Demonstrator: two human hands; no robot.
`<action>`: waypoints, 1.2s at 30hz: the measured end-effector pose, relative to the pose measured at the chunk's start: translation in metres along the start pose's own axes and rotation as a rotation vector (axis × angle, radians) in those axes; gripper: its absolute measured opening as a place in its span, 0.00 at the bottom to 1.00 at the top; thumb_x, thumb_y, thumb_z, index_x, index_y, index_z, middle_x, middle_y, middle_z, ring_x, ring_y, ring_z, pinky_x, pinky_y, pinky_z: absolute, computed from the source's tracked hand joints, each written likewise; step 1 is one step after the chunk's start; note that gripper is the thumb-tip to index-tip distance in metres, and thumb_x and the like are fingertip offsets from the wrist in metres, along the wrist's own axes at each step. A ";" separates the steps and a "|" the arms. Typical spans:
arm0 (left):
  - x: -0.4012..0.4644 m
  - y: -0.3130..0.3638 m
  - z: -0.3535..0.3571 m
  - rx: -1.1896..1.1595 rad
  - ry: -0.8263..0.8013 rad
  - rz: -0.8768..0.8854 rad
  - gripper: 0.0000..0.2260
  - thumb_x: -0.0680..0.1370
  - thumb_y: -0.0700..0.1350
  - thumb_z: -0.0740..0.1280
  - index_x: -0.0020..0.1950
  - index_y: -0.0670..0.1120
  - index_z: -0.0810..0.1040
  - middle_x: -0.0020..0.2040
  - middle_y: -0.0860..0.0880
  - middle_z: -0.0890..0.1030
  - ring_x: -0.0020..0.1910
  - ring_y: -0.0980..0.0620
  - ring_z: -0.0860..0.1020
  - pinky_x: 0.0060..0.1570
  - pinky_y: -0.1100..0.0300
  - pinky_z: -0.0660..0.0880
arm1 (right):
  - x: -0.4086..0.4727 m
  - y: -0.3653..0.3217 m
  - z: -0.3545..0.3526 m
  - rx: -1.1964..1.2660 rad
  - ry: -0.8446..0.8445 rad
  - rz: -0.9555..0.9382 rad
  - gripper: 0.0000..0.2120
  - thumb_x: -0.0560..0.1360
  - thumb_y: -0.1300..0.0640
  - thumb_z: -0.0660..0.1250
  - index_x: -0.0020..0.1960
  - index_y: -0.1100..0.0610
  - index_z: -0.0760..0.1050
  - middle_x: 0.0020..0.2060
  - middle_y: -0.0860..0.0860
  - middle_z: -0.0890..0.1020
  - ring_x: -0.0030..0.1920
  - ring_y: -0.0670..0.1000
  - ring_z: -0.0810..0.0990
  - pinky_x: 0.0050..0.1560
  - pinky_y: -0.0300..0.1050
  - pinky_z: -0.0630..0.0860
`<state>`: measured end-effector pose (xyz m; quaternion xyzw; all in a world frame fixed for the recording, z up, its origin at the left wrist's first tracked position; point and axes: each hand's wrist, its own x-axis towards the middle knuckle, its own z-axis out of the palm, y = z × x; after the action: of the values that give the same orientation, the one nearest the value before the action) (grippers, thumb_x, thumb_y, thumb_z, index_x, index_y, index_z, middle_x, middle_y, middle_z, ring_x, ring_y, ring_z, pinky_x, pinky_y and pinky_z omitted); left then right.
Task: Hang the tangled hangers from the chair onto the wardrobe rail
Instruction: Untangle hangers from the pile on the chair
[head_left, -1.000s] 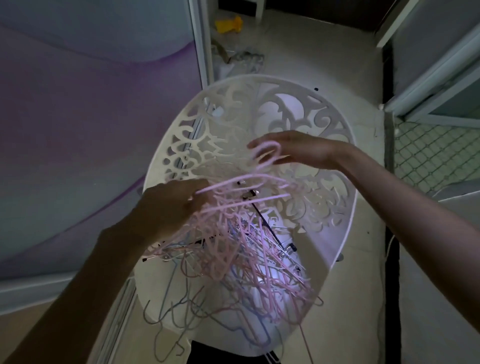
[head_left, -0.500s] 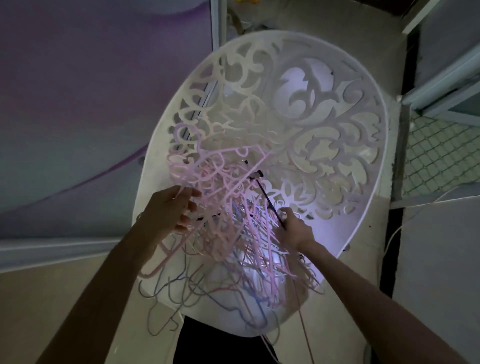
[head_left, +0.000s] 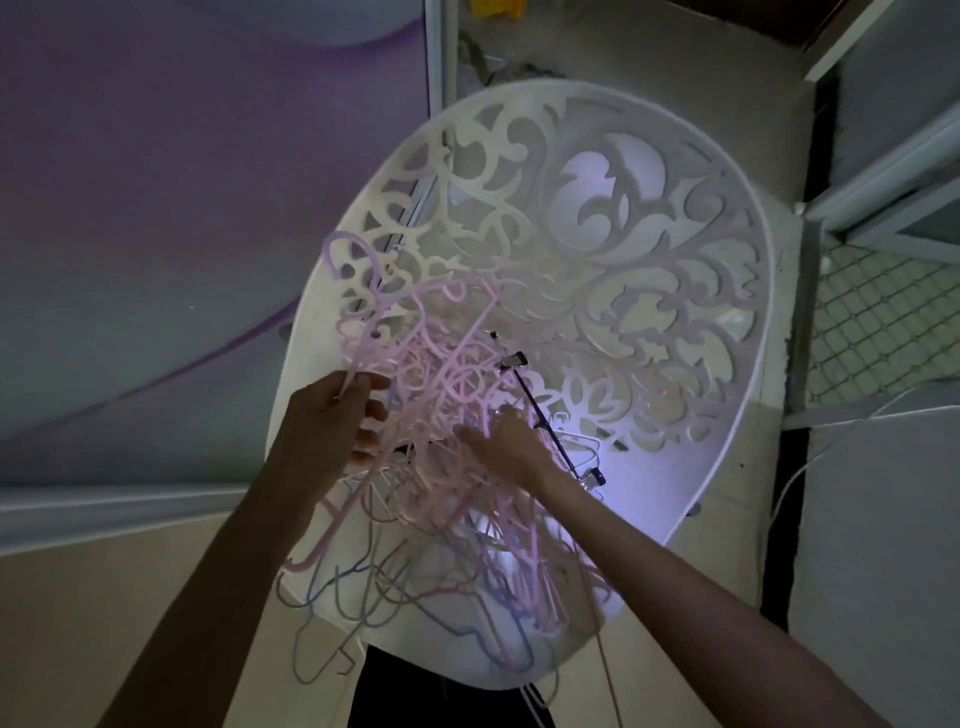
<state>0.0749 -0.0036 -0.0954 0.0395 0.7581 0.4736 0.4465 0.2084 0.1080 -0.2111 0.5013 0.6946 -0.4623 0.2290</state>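
A white chair (head_left: 649, 270) with a scroll-cut back fills the middle. On its seat lies a tangle of pink and blue hangers (head_left: 457, 467). The left hand (head_left: 332, 415) pinches pink hangers at the pile's left; the right hand (head_left: 504, 441) reaches in, fingers spread.

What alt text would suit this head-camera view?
Two hands work a tangled heap of thin pink and blue plastic hangers on a white chair with a scroll-cut oval back: the left hand grips pink ones, the right hand reaches in.
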 end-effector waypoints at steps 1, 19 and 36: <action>-0.001 0.000 0.001 0.020 -0.003 0.010 0.13 0.82 0.43 0.56 0.41 0.50 0.76 0.25 0.55 0.76 0.17 0.62 0.69 0.21 0.70 0.68 | 0.002 0.000 0.003 -0.124 0.048 -0.023 0.30 0.77 0.38 0.54 0.65 0.62 0.69 0.65 0.59 0.73 0.64 0.59 0.73 0.64 0.52 0.67; -0.024 0.022 -0.012 0.228 0.016 0.288 0.13 0.81 0.42 0.57 0.39 0.52 0.76 0.32 0.53 0.77 0.18 0.60 0.73 0.22 0.68 0.68 | -0.060 0.006 -0.044 -0.305 0.165 -0.192 0.18 0.83 0.52 0.47 0.39 0.56 0.66 0.37 0.55 0.75 0.45 0.58 0.74 0.42 0.43 0.63; -0.037 0.028 -0.024 0.648 0.029 0.158 0.10 0.80 0.49 0.55 0.41 0.54 0.71 0.46 0.46 0.82 0.45 0.41 0.81 0.50 0.48 0.78 | -0.134 0.009 -0.118 0.015 0.188 -0.180 0.21 0.83 0.51 0.47 0.62 0.61 0.73 0.36 0.50 0.78 0.30 0.48 0.71 0.27 0.35 0.65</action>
<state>0.0694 -0.0230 -0.0474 0.2314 0.8702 0.2415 0.3617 0.2858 0.1464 -0.0548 0.4798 0.7516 -0.4372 0.1168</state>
